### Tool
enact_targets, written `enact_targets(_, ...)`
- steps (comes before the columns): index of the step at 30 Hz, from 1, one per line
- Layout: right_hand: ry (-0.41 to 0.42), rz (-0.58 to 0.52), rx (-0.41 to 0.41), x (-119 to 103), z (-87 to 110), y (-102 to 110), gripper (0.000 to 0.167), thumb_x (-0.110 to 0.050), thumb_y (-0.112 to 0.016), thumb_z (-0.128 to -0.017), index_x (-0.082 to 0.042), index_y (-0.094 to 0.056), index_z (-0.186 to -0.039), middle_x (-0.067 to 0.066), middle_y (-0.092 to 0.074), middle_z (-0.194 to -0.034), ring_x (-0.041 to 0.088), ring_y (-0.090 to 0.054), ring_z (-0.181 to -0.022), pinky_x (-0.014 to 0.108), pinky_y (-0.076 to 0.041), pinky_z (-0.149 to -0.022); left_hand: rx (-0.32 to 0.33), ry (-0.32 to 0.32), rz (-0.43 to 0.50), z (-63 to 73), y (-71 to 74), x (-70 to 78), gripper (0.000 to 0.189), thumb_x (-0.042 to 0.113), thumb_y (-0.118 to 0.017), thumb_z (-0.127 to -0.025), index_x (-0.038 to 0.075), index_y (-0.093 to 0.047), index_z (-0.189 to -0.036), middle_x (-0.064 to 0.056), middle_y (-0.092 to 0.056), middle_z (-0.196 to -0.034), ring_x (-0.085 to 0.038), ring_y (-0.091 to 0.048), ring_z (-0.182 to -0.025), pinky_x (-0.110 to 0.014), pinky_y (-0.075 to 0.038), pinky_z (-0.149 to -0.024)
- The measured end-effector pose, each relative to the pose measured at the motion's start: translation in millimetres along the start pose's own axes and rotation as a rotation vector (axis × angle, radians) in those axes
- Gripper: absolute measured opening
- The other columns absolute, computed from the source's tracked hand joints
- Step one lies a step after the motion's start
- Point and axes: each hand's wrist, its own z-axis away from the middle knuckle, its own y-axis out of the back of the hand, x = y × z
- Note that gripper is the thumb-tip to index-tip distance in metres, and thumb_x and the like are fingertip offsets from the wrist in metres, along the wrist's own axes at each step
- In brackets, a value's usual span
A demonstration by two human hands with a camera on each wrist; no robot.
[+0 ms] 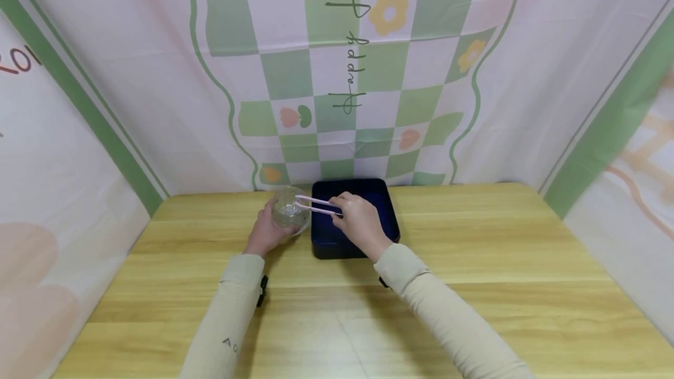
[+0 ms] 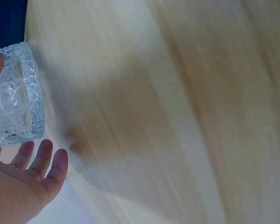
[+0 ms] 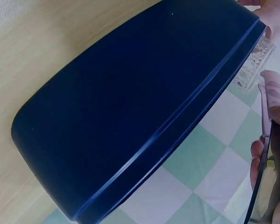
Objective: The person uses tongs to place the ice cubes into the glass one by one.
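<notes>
My left hand (image 1: 265,230) grips a clear, patterned glass cup (image 1: 288,219), with the thumb on one side and the fingers below in the left wrist view. A pair of tongs (image 1: 322,210) with pale pink tips and metal arms is held in my right hand (image 1: 360,222). The two tips stand slightly apart over the cup's mouth. Whether anything sits between them or inside the cup, I cannot tell. Directly under my right hand is a dark blue rectangular box (image 1: 389,206), and its outer wall (image 3: 116,107) fills much of the right wrist view.
The box and cup are side by side near the far edge of a wooden table (image 1: 474,250). A green-and-white checked cloth (image 1: 337,63) hangs just behind them. White cloth with green bands closes off both sides.
</notes>
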Motion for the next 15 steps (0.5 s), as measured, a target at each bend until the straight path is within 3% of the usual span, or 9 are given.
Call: enact_targets(15, -0.016, 0.01, -0.018, 0.5, -0.5, -3.8, 0.029, -0.014, -0.077, -0.077, -0.007, -0.073, -0.105, 0.006, -0.071, -0.1, 0.02, -0.068, -0.082, 0.034, -0.058, -0.068, -0.005, 0.011, -0.016, 1.6, 2.3, 4.3, 0.095, 0.022, -0.081, -0.072, 0.007, -0.026, -0.149, -0.027, -0.041, -0.142, -0.043, -0.041, -0.132, -0.059, -0.034, -0.11)
